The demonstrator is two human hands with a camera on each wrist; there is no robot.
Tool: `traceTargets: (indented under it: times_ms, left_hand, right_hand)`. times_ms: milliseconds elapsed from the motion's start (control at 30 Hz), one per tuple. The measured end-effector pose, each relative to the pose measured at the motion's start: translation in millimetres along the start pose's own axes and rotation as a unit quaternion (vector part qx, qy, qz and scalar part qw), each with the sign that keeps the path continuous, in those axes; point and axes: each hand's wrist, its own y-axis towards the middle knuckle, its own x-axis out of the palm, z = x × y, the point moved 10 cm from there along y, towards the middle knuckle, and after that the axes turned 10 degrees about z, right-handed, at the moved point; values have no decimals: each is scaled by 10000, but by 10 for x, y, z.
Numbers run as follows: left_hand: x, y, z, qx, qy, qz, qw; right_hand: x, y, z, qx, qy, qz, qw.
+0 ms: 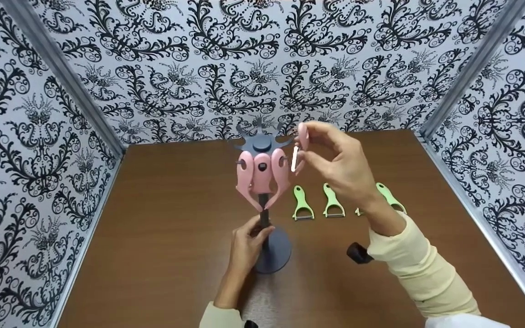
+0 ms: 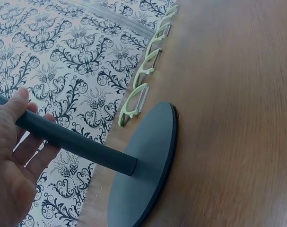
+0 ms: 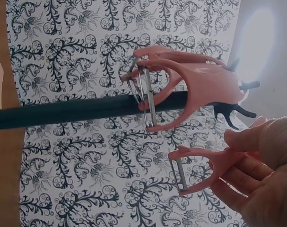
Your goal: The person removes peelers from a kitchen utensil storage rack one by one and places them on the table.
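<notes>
A dark grey stand with a round base and a ring of hooks on top stands upright on the table. Around its post my left hand curls its fingers, low above the base. Several pink peelers hang from the hooks on the near side, blades downward. Between thumb and fingers my right hand pinches another pink peeler by its handle, just right of the hooks and apart from them. Its blade end points down in the head view.
Several green peelers lie in a row on the brown table, right of the stand; the right forearm partly covers one. Patterned panels wall the table at the back and both sides, with metal strips at the corners.
</notes>
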Motion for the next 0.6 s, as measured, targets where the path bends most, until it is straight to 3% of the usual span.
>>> traceTargets:
  times_ms: [433,600]
  left_hand:
    - [-8,-5,27,-24,-2,97,10000]
    - [-24,14,255,53,98,130,9999]
  right_hand:
    - [-358,-42,26,86,-416,143,9990]
    - [-556,-75,70,202,-729,247,9968]
